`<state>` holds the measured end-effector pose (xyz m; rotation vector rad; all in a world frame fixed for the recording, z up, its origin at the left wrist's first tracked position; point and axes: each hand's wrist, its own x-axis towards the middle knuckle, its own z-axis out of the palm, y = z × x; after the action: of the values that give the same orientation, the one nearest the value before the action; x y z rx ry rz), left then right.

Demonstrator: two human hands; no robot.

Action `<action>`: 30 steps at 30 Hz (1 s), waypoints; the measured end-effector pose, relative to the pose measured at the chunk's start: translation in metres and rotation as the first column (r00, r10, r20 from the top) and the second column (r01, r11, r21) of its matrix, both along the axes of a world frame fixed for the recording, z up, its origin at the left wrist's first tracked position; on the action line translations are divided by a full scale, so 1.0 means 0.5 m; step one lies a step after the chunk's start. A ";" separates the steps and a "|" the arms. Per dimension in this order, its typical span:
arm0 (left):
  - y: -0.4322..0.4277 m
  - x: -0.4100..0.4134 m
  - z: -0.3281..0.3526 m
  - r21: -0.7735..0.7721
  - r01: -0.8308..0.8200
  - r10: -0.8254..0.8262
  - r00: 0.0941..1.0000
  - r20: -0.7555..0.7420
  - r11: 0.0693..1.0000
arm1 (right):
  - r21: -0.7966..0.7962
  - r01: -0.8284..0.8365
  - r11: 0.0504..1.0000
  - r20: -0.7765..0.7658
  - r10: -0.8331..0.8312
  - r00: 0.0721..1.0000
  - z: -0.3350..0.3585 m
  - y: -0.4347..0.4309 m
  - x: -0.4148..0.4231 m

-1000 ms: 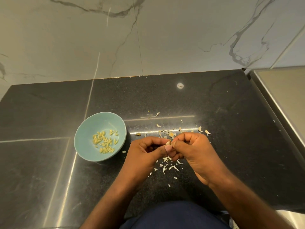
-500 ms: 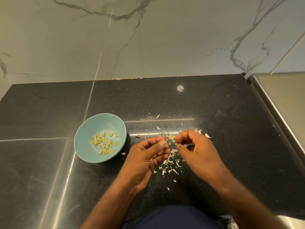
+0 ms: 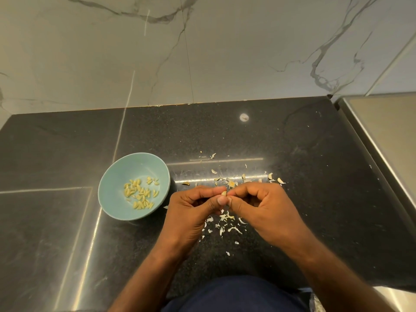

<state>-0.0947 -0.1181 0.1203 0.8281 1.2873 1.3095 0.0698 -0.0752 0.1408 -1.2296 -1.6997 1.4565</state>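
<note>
My left hand (image 3: 193, 212) and my right hand (image 3: 265, 210) meet fingertip to fingertip over the black countertop (image 3: 292, 154). Between their thumbs and forefingers both pinch one small pale seed (image 3: 223, 193). To the left stands a light blue bowl (image 3: 112, 199) holding several peeled yellowish kernels (image 3: 140, 194). Broken white shell bits (image 3: 227, 224) lie scattered under and below my hands. A few whole seeds (image 3: 270, 176) lie just beyond my right hand.
A marble wall (image 3: 202, 52) rises behind the counter. A steel surface (image 3: 387, 136) borders the counter on the right. More shell flakes (image 3: 212, 156) sit further back. A small round white mark (image 3: 244, 117) is near the counter's rear.
Half a second ago my hands were apart, the left one loosely spread; now they have come together again and both pinch a seed.
</note>
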 end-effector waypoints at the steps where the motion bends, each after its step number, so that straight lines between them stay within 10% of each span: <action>1: 0.000 -0.001 0.000 0.018 0.004 -0.004 1.000 -0.012 1.000 | -0.019 0.001 1.000 -0.029 -0.002 1.000 -0.002 0.000 0.001; 20: -0.005 0.009 0.005 -0.099 -0.018 0.050 0.939 0.340 0.995 | -0.020 -0.020 1.000 -0.096 0.018 0.995 -0.016 -0.007 -0.013; 30: -0.009 0.005 0.009 -0.038 -0.011 0.016 0.993 0.119 0.999 | 0.077 -0.001 0.997 0.002 0.001 1.000 -0.015 0.002 -0.001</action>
<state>-0.0921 -0.1228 0.1249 0.7057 1.2210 1.3221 0.0690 -0.0744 0.1334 -1.1895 -1.7421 1.3771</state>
